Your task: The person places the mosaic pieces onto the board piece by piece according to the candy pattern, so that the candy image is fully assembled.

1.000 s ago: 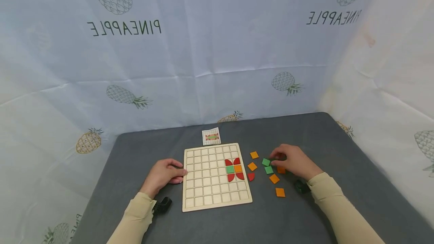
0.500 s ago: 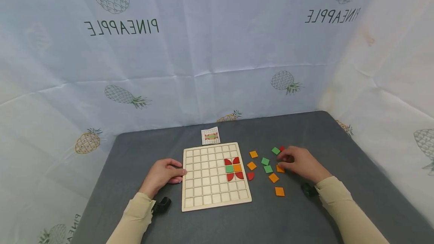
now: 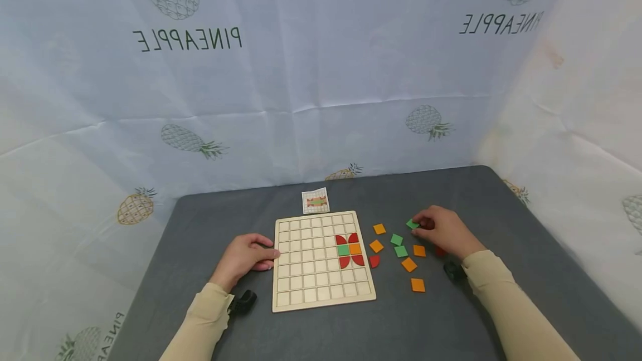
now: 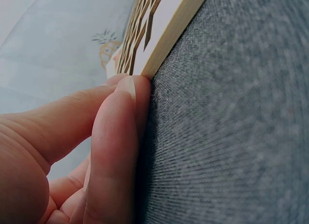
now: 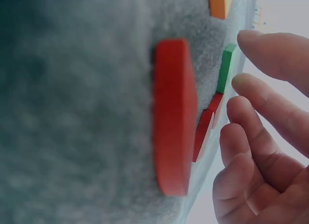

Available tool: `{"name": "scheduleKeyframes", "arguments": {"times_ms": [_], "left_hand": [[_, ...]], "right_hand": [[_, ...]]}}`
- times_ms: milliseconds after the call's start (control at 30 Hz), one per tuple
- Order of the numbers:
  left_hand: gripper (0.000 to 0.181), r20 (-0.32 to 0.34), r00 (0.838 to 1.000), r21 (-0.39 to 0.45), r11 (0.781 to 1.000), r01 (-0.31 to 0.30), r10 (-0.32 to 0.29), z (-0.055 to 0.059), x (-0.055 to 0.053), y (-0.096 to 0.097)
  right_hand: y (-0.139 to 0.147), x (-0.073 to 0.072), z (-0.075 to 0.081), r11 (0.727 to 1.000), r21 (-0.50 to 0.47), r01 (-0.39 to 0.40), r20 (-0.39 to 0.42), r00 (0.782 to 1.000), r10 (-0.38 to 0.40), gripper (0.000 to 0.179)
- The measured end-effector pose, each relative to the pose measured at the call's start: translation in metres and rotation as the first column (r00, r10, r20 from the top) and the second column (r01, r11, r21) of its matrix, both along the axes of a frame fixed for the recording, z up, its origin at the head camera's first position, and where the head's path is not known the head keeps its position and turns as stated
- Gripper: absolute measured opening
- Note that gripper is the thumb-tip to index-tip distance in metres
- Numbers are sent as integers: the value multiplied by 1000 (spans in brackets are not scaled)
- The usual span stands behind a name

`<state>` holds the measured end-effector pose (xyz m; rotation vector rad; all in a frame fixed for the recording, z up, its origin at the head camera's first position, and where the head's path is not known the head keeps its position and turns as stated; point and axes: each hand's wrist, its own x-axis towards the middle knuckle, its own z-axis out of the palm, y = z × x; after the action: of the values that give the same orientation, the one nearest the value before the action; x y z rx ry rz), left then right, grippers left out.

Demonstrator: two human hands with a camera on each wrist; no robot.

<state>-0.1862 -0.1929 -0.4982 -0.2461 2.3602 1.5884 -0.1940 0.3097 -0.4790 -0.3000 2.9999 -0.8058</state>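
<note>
My left hand (image 3: 246,258) is at the left edge of a wooden grid board (image 3: 308,281). In the left wrist view its thumb and a finger pinch the board's edge (image 4: 166,38). Toward the board's right side sit a green square (image 3: 343,250), an orange square (image 3: 355,249) and several red quarter-round pieces (image 3: 344,262). My right hand (image 3: 443,230) reaches over a loose green tile (image 3: 412,224). In the right wrist view thumb and forefinger stand apart on either side of that green tile (image 5: 226,69), which lies on the table.
Orange tiles (image 3: 408,264), two more green tiles (image 3: 400,251) and a red piece (image 3: 374,261) lie right of the board. Another red piece (image 3: 440,251) shows beneath the right hand. A pattern card (image 3: 315,201) lies behind the board on the grey table (image 3: 321,338).
My right hand has moved from near the inner green and orange tiles to the farther green tile, uncovering an orange tile. My left hand stays at the board's edge.
</note>
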Motion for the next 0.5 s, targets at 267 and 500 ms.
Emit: {"name": "scheduleKeyframes", "arguments": {"times_ms": [267, 500], "left_hand": [[41, -7, 1000, 18, 1000, 8, -8, -3, -1, 2], [40, -12, 1000, 6, 1000, 2, -2, -2, 0, 0]], "right_hand": [[2, -8, -2, 998, 56, 6, -9, 1000, -5, 26], [-2, -12, -2, 999, 46, 16, 19, 1000, -17, 24]]}}
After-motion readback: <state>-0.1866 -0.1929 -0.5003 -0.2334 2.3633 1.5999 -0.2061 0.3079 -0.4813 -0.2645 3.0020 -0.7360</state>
